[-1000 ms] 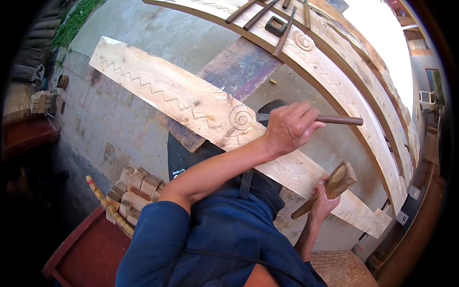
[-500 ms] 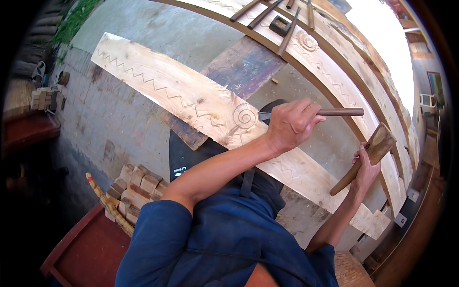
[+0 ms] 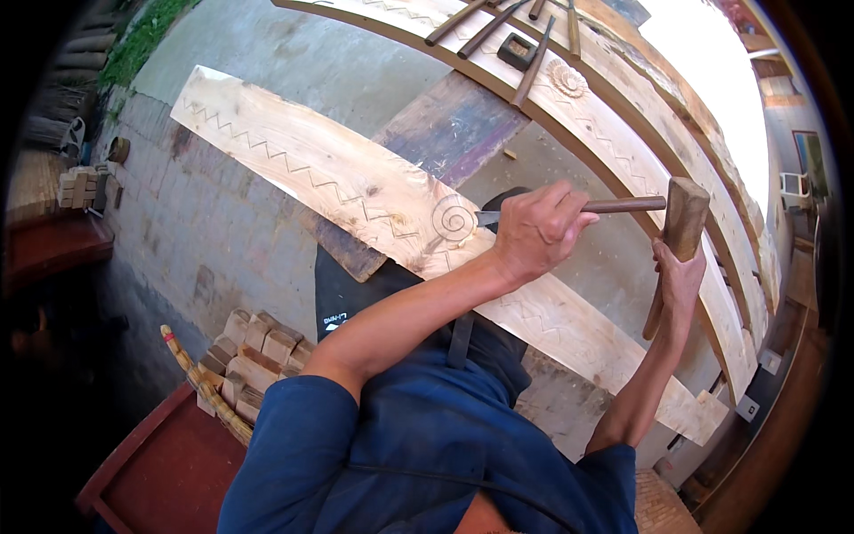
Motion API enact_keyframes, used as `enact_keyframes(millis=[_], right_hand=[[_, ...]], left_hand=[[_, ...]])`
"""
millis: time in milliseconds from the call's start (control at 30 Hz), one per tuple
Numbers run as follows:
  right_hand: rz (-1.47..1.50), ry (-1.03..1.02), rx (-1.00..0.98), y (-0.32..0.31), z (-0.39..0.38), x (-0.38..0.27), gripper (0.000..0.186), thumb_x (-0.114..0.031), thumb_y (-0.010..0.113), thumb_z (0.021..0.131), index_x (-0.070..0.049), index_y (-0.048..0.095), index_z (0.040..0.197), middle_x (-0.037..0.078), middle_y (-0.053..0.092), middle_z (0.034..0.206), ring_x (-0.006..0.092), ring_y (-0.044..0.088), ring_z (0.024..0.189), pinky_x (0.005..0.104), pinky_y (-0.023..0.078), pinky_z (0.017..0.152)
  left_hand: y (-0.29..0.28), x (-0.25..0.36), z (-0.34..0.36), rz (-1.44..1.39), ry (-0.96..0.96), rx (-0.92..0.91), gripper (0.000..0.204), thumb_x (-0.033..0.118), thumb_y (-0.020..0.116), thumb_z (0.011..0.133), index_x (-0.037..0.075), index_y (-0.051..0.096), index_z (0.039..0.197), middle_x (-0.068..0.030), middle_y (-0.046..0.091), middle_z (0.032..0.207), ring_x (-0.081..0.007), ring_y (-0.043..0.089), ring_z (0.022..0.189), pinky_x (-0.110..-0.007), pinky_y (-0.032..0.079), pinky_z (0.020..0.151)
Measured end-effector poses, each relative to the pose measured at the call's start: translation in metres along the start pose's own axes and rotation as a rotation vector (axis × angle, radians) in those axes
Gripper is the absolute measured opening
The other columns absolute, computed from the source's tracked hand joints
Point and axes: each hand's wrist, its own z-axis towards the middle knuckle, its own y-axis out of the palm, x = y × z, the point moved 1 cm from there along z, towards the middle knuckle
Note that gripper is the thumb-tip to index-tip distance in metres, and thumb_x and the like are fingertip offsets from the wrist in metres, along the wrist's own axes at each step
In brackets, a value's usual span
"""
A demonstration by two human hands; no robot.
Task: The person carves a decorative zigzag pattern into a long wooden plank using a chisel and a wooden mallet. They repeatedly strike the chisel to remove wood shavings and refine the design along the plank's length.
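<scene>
My left hand [image 3: 543,230] is closed around a wood chisel [image 3: 627,205], whose blade meets the edge of a carved spiral [image 3: 454,219]. That spiral sits on a long pale plank [image 3: 294,147] lying across in front of me, with a cut zigzag line along it. In my right hand [image 3: 681,271] is a wooden mallet [image 3: 688,216], gripped by its handle. The mallet's head stands upright against the butt end of the chisel's handle, or very close to it. My left fingers hide the middle of the chisel.
Beyond the plank are more long boards [image 3: 623,151], one with a carved rosette [image 3: 567,78]. Several chisels [image 3: 483,31] and a small dark square box [image 3: 518,52] lie on them. A dark board [image 3: 454,125] supports the plank. Wood blocks [image 3: 258,356] are stacked at lower left beside a red-brown tray [image 3: 169,463].
My right hand has swung the mallet left and up, bringing its head to the chisel's butt end. My left hand and the chisel have barely moved.
</scene>
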Motion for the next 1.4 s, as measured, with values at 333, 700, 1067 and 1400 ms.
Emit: enact_keyframes(millis=[333,700,1067,1400], right_hand=[[0.048,0.065,0.078,-0.001,0.000,0.005,0.042,-0.015,0.076,0.083,-0.001,0.069,0.121,0.007,0.071,0.100,0.0180,0.064,0.086,0.0340,0.052,0.082],[-0.289,-0.187,0.309,0.005,-0.047,0.042,0.066,-0.001,0.078,0.087,-0.009,0.061,0.150,0.019,0.075,0.131,0.0318,0.073,0.119,0.0423,0.054,0.104],[-0.597,-0.236,0.515,0.028,-0.090,0.058,0.072,0.000,0.078,0.086,-0.015,0.056,0.154,0.014,0.072,0.136,0.0405,0.070,0.121,0.0480,0.056,0.098],[-0.642,-0.307,0.504,0.042,-0.105,0.064,0.074,0.001,0.078,0.085,-0.014,0.055,0.154,0.013,0.071,0.138,0.0391,0.070,0.121,0.0472,0.057,0.097]], left_hand=[[0.002,0.000,0.001,0.018,-0.003,-0.034,0.020,0.026,0.083,0.091,0.011,0.073,0.098,-0.0082,0.063,0.084,-0.0314,0.068,0.070,-0.042,0.051,0.058],[0.002,0.012,-0.023,0.235,0.463,-0.132,0.027,0.028,0.076,0.092,0.006,0.072,0.107,-0.0017,0.056,0.082,-0.0166,0.059,0.073,-0.032,0.043,0.059],[0.004,0.009,-0.025,0.245,0.420,-0.214,0.026,0.029,0.074,0.093,0.006,0.071,0.105,-0.0028,0.056,0.084,-0.0175,0.060,0.075,-0.033,0.045,0.061],[0.003,0.006,-0.008,0.167,0.108,-0.140,0.019,0.022,0.079,0.091,0.009,0.070,0.103,-0.0068,0.058,0.087,-0.0261,0.066,0.076,-0.040,0.051,0.062]])
